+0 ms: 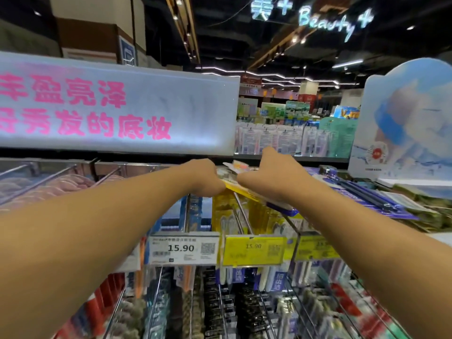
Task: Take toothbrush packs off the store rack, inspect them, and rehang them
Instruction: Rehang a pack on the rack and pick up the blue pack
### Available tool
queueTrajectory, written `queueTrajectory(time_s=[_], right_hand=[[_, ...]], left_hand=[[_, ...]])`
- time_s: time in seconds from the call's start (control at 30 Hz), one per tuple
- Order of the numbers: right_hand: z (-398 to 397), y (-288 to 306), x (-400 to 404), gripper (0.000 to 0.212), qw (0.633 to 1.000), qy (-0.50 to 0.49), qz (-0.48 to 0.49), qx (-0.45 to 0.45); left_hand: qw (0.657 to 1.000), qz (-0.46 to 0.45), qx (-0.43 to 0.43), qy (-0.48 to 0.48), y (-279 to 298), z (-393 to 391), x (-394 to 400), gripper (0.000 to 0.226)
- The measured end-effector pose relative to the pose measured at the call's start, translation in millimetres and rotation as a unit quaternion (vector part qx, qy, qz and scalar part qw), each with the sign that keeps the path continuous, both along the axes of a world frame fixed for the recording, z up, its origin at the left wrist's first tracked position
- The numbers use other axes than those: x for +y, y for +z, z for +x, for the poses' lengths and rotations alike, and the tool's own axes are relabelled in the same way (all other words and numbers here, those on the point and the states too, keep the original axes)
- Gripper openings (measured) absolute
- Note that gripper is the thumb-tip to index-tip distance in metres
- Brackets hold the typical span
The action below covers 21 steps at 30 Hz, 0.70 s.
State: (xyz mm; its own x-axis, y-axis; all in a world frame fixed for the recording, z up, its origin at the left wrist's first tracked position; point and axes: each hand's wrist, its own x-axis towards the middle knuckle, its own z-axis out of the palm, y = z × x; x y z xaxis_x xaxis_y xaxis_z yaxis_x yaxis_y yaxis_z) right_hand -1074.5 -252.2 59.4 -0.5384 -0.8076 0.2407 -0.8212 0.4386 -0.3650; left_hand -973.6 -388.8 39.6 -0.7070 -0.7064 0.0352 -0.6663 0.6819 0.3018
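Both my arms reach forward to the top row of the rack. My left hand [204, 178] and my right hand [271, 173] grip a yellow toothbrush pack [233, 185] between them, held nearly flat above a metal peg [242, 216]. The pack's far end [236, 166] shows clear plastic with orange. Under it, more yellow packs [227, 216] hang on the peg. My fingers are hidden behind the backs of my hands.
A white price tag 15.90 [183, 249] and yellow tags [254, 250] front the pegs. Blue packs [367, 194] lie on the rack's right side. A lit sign with pink characters [110, 106] runs above. Lower rows hold several hanging packs [220, 302].
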Motion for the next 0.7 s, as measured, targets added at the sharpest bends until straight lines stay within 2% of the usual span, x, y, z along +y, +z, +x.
queueTrajectory(time_s=[0.1,0.2,0.43,0.57,0.7], right_hand=[[-4,-2,1,0.044,0.996,-0.009,-0.068,-0.052],[-7,0,5,0.059,0.991,0.002,-0.108,-0.083],[-17,-5,17,0.081,0.997,0.075,-0.016,-0.034],[-22,-6,21,0.081,0.994,0.104,0.018,-0.010],[-23,-12,19,0.097,0.992,0.121,0.025,0.029]], left_hand=[[1.000,0.003,-0.007,-0.004,-1,-1,0,0.024],[1.000,0.000,-0.016,-0.011,-2,-1,0,0.021],[0.999,0.032,-0.015,-0.025,2,1,6,0.021],[0.998,0.039,-0.035,-0.020,4,3,6,0.024],[0.998,0.043,-0.040,-0.013,8,6,10,0.024]])
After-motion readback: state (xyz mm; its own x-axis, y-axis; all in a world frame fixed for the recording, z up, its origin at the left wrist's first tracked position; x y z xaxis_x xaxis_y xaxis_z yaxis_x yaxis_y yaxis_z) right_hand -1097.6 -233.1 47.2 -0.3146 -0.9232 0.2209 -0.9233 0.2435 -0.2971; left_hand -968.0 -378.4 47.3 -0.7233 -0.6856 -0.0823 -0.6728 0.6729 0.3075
